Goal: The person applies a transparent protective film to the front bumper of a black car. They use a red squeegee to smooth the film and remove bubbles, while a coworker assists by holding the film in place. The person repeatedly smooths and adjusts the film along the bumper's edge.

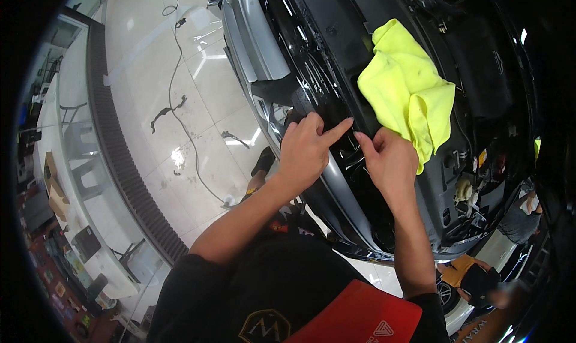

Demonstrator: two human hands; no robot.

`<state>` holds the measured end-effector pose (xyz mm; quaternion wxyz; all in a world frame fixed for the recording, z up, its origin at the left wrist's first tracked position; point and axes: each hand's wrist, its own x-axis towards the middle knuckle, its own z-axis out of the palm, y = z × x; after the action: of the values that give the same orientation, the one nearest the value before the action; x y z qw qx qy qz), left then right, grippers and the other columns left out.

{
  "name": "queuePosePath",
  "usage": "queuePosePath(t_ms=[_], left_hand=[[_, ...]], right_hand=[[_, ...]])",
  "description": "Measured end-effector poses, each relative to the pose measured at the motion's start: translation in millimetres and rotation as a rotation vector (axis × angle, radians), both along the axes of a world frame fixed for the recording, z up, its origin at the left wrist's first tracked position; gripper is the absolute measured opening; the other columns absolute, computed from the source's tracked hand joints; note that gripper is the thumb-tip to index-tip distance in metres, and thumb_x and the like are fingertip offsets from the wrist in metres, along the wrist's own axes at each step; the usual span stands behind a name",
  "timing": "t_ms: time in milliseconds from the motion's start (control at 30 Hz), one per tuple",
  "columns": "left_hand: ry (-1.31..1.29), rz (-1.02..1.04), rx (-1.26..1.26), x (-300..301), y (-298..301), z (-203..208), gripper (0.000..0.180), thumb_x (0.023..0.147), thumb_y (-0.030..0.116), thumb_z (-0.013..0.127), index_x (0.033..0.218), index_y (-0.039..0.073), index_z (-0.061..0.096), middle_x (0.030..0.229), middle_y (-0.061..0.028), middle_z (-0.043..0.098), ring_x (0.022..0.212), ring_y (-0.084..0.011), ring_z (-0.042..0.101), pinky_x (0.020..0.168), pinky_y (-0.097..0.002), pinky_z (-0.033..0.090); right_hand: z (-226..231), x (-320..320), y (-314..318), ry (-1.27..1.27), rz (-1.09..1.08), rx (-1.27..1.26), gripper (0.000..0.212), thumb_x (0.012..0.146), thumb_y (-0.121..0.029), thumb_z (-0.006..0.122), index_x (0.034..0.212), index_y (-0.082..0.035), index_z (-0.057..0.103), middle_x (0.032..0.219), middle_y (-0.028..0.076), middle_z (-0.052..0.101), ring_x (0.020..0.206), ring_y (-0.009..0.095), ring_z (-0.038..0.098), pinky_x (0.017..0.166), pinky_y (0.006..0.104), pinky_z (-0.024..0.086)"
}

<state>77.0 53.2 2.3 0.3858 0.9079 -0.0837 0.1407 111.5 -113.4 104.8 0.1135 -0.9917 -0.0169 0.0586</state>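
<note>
Both hands are over the glossy black front trim (327, 91) of a car whose engine bay is exposed. My left hand (305, 151) has its index finger stretched out, its tip touching or close above the trim; the other fingers curl in. Just to the right, my right hand (393, 163) is closed, fingers curled and thumb pointing toward the left fingertip. Whatever lies between its fingers is hidden or too small to name. A bright yellow-green cloth (411, 85) lies crumpled on the black cover, right beyond my right hand.
A silver bumper panel (342, 193) curves along the car's front. On the pale tiled floor (144, 73) lie a dark cable (178, 67) and black scraps (168, 112). A white table (96, 223) stands left. A red flat piece (366, 319) hangs against my shirt. People (474, 280) are at lower right.
</note>
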Motion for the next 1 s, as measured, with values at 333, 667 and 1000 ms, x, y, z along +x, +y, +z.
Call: queuePosePath(t_ms=[333,667,1000], left_hand=[[0.031,-0.05,0.041,3.5,5.6,3.4,0.068,0.084,-0.002,0.062,0.142,0.031,0.072,0.089,-0.0053,0.046,0.081,-0.0234,0.052,0.072,-0.0377,0.037],[-0.024,-0.084,0.037,6.1,16.2,2.2,0.065,0.086,0.0,0.063,0.143,0.03,0.072,0.088,-0.0055,0.046,0.077,-0.0233,0.052,0.068,-0.0373,0.038],[-0.043,-0.093,-0.011,6.3,12.2,-0.9,0.066,0.082,0.002,0.065,0.141,0.029,0.073,0.085,-0.0034,0.045,0.075,-0.0209,0.052,0.067,-0.0366,0.038]], right_hand=[[164.4,-60.5,-6.0,0.108,0.852,0.912,0.043,0.075,-0.023,0.091,0.114,-0.009,0.08,0.117,0.016,0.077,0.105,0.035,0.076,0.08,0.0425,0.063],[81.1,4.8,38.2,0.082,0.332,0.684,0.023,0.091,-0.002,0.068,0.114,-0.005,0.072,0.098,0.015,0.075,0.084,0.036,0.074,0.072,0.0417,0.059],[18.5,186.6,125.6,-0.406,1.082,-0.234,0.024,0.084,-0.011,0.072,0.105,-0.019,0.079,0.097,0.001,0.072,0.103,0.023,0.069,0.094,0.0441,0.047]])
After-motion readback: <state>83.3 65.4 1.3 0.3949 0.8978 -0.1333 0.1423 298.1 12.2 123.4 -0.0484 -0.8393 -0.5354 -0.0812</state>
